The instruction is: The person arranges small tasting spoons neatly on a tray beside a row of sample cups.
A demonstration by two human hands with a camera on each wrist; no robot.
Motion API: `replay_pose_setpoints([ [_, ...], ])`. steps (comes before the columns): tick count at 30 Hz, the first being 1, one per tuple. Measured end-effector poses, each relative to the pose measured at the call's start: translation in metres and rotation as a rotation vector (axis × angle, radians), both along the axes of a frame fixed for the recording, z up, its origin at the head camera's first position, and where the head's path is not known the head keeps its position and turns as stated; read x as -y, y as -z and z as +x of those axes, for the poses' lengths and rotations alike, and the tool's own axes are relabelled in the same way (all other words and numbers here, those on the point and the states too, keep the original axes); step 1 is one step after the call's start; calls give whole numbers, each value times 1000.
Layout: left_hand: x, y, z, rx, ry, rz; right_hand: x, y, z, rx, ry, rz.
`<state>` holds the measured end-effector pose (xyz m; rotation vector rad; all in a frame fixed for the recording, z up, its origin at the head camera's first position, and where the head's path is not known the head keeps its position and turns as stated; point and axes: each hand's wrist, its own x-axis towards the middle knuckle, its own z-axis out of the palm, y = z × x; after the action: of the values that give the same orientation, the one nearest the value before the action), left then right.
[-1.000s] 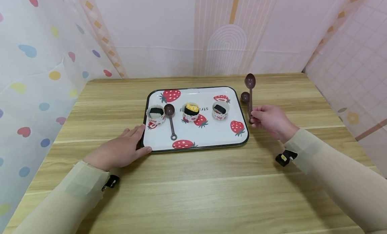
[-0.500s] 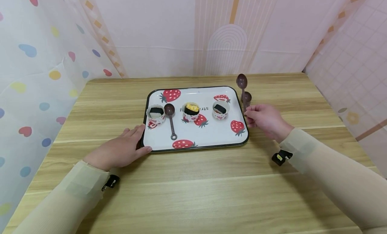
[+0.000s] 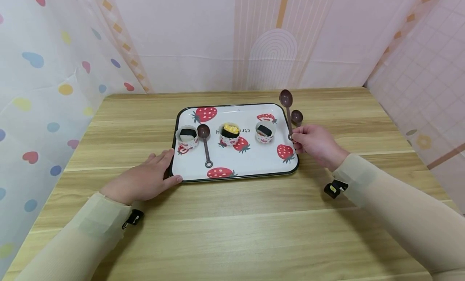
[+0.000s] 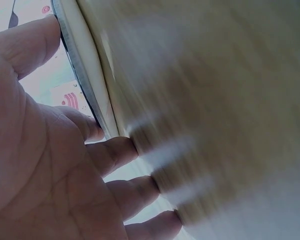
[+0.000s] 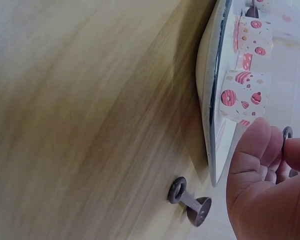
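Observation:
In the head view a white tray (image 3: pixel 196 174) with strawberry prints and a dark rim lies on the table. My left hand (image 3: pixel 141 179) rests at its left front corner, fingers extended and thumb on the rim. At the tray's right edge my right hand (image 3: pixel 319 145) pinches a brown spoon (image 3: pixel 286 98) by the handle's ringed end, bowl pointing away from me. Another brown spoon (image 3: pixel 204 131) lies on the tray between a paper cup with a rice ball (image 3: pixel 187 140) and a cup with yellow-topped sushi (image 3: pixel 229 137). A third cup (image 3: pixel 264 135) with seaweed-wrapped food stands at the right.
Right of the tray, a small brown scoop (image 3: pixel 296 116) lies on the wooden table (image 3: pixel 232 232); the right wrist view shows its ringed handle (image 5: pixel 177 190). Patterned curtains (image 3: pixel 189 38) hang behind the table and at both sides.
My right hand has moved left with the spoon, from beside the tray to over its right edge. The small scoop has shifted slightly. My left hand has stayed put.

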<state>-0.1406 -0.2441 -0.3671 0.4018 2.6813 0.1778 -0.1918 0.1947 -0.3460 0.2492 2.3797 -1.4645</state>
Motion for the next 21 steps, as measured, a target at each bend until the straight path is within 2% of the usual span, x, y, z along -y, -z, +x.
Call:
replay_pose_setpoints([
  [7, 0, -2, 2, -7, 11, 7, 2, 3, 0, -23, -9, 9],
  [21, 2, -2, 2, -16, 19, 6, 2, 4, 2, -3, -35, 13],
])
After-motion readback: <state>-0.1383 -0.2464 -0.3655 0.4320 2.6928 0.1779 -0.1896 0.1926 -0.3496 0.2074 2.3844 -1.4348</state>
